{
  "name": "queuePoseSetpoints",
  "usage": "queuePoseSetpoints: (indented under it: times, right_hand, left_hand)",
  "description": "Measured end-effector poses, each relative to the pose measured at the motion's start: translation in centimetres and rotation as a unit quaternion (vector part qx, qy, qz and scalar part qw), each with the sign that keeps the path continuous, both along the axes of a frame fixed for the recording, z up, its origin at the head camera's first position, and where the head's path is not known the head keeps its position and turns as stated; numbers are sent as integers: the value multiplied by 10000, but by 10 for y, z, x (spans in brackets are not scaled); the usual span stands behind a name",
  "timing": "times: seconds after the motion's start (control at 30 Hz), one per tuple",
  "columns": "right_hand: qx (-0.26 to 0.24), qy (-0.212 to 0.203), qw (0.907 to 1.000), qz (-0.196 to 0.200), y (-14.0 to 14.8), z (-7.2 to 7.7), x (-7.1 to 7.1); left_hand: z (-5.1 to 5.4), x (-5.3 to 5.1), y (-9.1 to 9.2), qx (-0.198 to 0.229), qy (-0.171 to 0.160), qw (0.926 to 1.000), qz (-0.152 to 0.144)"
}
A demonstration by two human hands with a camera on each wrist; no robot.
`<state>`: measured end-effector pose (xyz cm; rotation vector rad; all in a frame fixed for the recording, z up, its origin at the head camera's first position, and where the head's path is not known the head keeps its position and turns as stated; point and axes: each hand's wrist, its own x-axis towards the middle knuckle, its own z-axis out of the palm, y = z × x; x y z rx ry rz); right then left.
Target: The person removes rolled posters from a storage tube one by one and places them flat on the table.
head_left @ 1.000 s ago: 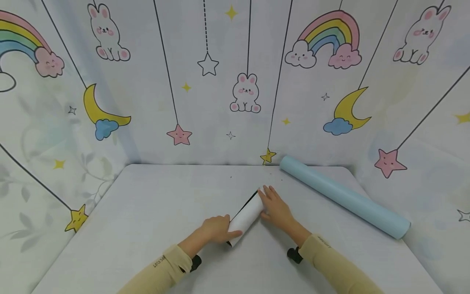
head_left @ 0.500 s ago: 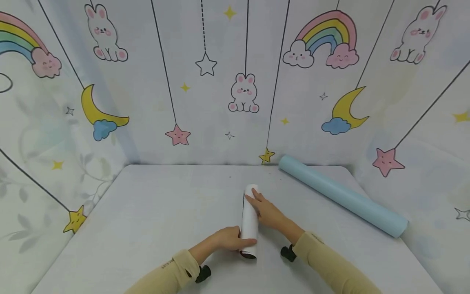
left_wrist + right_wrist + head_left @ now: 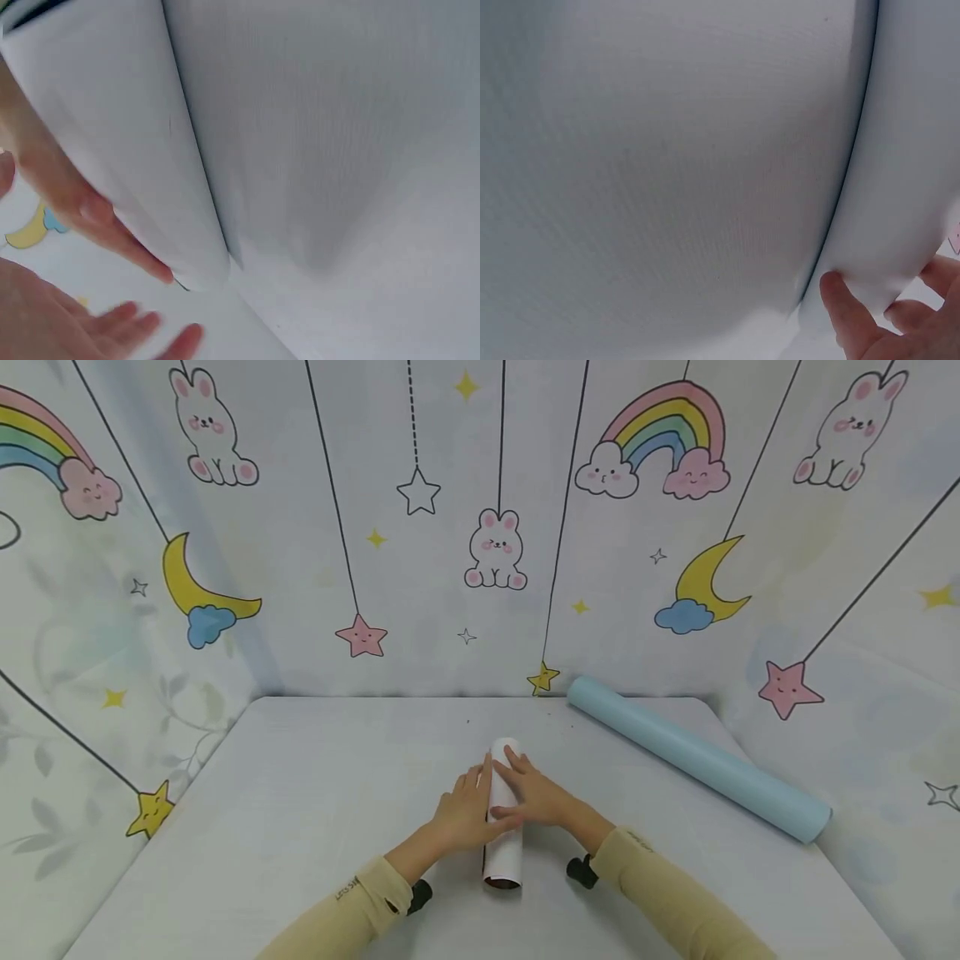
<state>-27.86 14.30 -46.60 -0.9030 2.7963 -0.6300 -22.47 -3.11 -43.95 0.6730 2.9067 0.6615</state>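
Observation:
A white rolled-up sheet, dark inside its near end, lies on the table pointing away from me. My right hand holds its far half, fingers across the top. In the right wrist view its thumb touches one side of the roll and the other fingers bend onto the opposite side. My left hand is at the left side of the roll, its fingers stretched forward and thumb toward the right hand. The left wrist view shows those left fingers spread and apart from the white surface.
A long light-blue roll lies slanted along the right side of the white table. Behind the table hangs a backdrop with rabbits, stars and rainbows. Small dark specks dot the table near its back edge.
The white roll has turned from slanting to pointing nearly straight away from me. My left hand has left its near end and moved forward along its left side; the right hand has stayed at the far part.

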Motion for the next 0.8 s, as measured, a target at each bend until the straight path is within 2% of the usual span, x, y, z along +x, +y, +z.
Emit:
queuePoseSetpoints:
  times: [0.07, 0.13, 0.2, 0.27, 0.4, 0.57, 0.7, 0.8]
  right_hand:
    - [45, 95, 9998, 169, -2, 0, 0]
    - [56, 167, 9993, 316, -3, 1, -1]
    - [88, 189, 9990, 387, -3, 1, -2]
    - [74, 168, 9990, 419, -3, 1, -3]
    - [98, 62, 9993, 368, -4, 0, -4]
    - [163, 68, 9990, 421, -5, 0, -3]
    - [203, 49, 9991, 359, -6, 1, 0]
    - [324, 65, 9992, 219, -8, 0, 1]
  left_hand:
    - [1, -7, -1, 127, 177, 9992, -323]
    - [1, -13, -2, 219, 129, 9972, -698]
    - [-1, -18, -2, 316, -178, 9947, -967]
    - [-5, -22, -1, 424, -517, 9917, -1099]
    - [-13, -26, -2, 618, -1125, 9859, -1077]
    - [-21, -26, -3, 712, -1532, 9822, -817]
    - [-23, -28, -8, 595, -1872, 9790, -549]
    - [-24, -30, -16, 407, -2049, 9766, -512]
